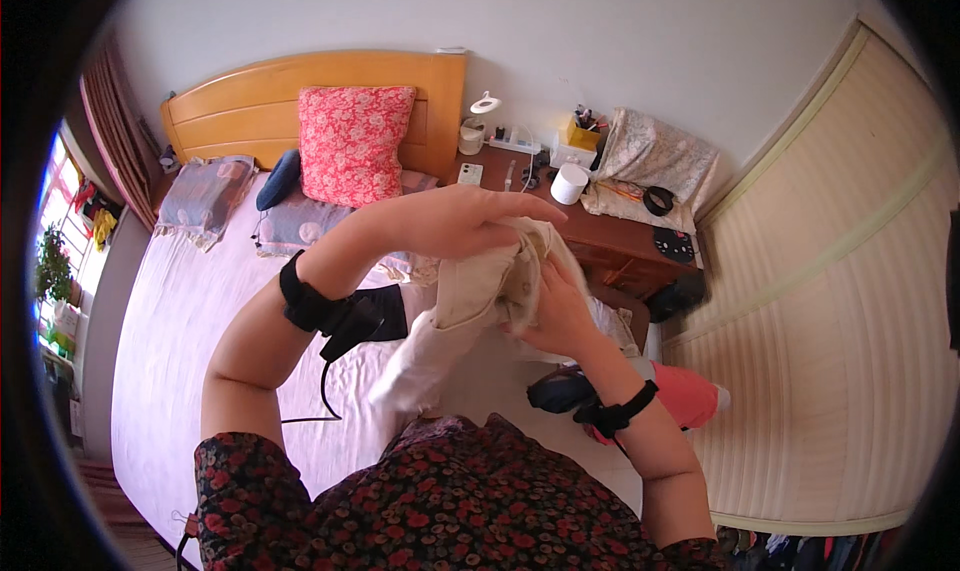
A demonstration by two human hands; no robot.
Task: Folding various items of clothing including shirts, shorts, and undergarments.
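A cream cloth garment (470, 288), bunched and folded, is held up in front of my chest between both hands; its exact kind is hard to make out. My left hand (465, 219) reaches over its top from the left, one finger stretched out to the right and the others bent against the cloth. From the right, my right hand (558, 316) grips the folds near the garment's opening, with some fingers hidden in the fabric. A lower part of the garment hangs down to the left, blurred. Black straps with dark devices sit on both wrists.
Left lies a bed with a pale pink sheet (180, 341), a red floral cushion (355, 146) and a wooden headboard (250, 91). Beyond my hands stands a brown desk (635, 239) with a white cylinder (569, 184), phone (470, 174) and lamp (485, 103). A cream sliding wardrobe (820, 271) fills the right.
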